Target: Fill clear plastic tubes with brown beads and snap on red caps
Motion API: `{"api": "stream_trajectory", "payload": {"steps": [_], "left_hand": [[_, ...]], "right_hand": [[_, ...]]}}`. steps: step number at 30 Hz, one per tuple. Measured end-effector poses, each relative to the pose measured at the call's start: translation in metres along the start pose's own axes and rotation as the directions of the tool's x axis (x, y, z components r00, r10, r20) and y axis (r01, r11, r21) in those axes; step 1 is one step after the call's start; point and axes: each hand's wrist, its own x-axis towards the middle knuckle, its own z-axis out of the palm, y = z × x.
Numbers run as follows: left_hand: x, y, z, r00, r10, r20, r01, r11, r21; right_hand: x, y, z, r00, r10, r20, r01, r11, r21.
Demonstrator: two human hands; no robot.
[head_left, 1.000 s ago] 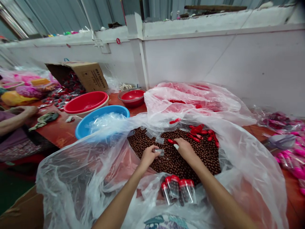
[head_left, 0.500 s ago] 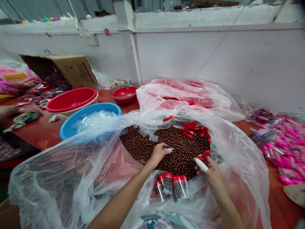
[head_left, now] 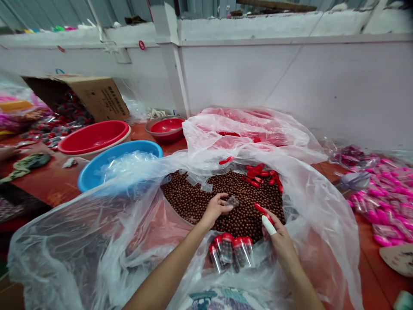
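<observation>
"Container [head_left: 232,201] first, in the head view: where do we have it?"

"At the fingertips of our left hand [head_left: 217,209], pinched narrowly by one end, above the brown balls [head_left: 247,189]. Its contents we can't tell."

"How should it handle?"

"Light, stiff and slick, we'd judge; we'd take it by the side walls, gently."

"Our right hand [head_left: 280,236]?"

"Its fingers close on 1 red piece [head_left: 259,208], probably light and rigid; 1 digit wears a white cover [head_left: 268,225]."

"Counts?"

"We see 5 red caps [head_left: 227,237] on the filled containers [head_left: 226,252] nearer us than our left fingers. Beyond our right fingertips, the loose red pieces [head_left: 253,182] overlap too much to count."
</observation>
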Motion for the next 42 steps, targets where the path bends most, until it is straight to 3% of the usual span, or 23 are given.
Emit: {"api": "stream_trajectory", "payload": {"steps": [5, 10, 22, 28, 32, 37, 39, 42], "left_hand": [[-0.017, 0.016, 0.000, 0.995, -0.051, 0.089, 0.065, 0.985, -0.160], [-0.040, 0.032, 0.005, 0.973, -0.030, 0.230, 0.109, 0.935, -0.338], [-0.057, 0.027, 0.016, 0.973, 0.022, 0.232, 0.025, 0.981, -0.195], [-0.059, 0.025, 0.020, 0.978, 0.098, 0.182, -0.076, 0.989, -0.125], [-0.062, 0.024, 0.020, 0.977, 0.140, 0.162, -0.124, 0.987, -0.102], [-0.067, 0.024, 0.021, 0.979, 0.135, 0.151, -0.130, 0.991, -0.044], [-0.068, 0.025, 0.021, 0.982, 0.132, 0.133, -0.127, 0.991, -0.051], [-0.071, 0.024, 0.024, 0.987, 0.120, 0.111, -0.108, 0.988, -0.108]], "right_hand": [[0.001, 0.005, 0.001, 0.998, 0.019, -0.061, -0.016, 0.998, 0.056], [0.000, -0.005, 0.004, 1.000, -0.006, -0.025, 0.005, 0.999, -0.044], [0.006, -0.046, 0.035, 0.989, -0.095, 0.114, 0.088, 0.994, 0.062], [0.007, -0.050, 0.040, 0.968, -0.151, 0.202, 0.178, 0.976, -0.123], [0.001, -0.051, 0.037, 0.944, -0.207, 0.258, 0.284, 0.907, -0.311], [-0.004, -0.050, 0.032, 0.901, -0.272, 0.337, 0.403, 0.812, -0.422], [-0.003, -0.047, 0.031, 0.845, -0.341, 0.413, 0.519, 0.709, -0.477], [-0.002, -0.040, 0.033, 0.723, -0.467, 0.509, 0.690, 0.464, -0.555]]}}
